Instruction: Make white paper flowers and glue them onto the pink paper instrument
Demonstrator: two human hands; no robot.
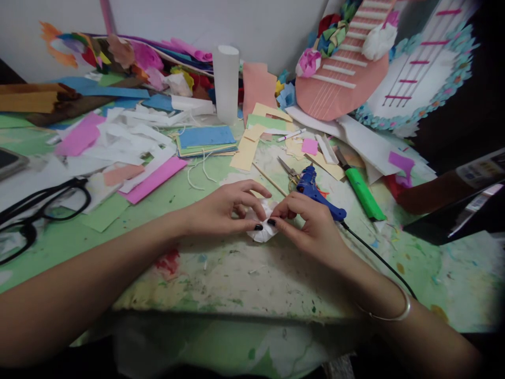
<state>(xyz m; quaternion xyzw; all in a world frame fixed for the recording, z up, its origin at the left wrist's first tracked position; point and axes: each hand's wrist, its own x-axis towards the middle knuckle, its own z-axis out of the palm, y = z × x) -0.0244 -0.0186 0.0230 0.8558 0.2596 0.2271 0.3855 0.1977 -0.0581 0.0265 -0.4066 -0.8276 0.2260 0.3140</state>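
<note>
A small white crumpled paper flower (261, 233) is between my two hands, low over the middle of the table. My left hand (226, 208) has thumb and fingers closed on its left side. From the right, my right hand (305, 221) pinches its edge between thumb and forefinger. The fingers hide part of the flower. Just beyond my right hand lies a blue hot glue gun (311, 184), its black cord running toward the front right. Scissors (290, 169) and a thin wooden stick (270, 179) lie behind my fingers.
A green-handled cutter (359, 189) lies to the right. Paper scraps (118, 137) and black glasses (63, 202) cover the left. A stack of coloured paper (207, 138) and a white roll (226, 84) stand behind. Paper guitars (343, 79) lean at the back right.
</note>
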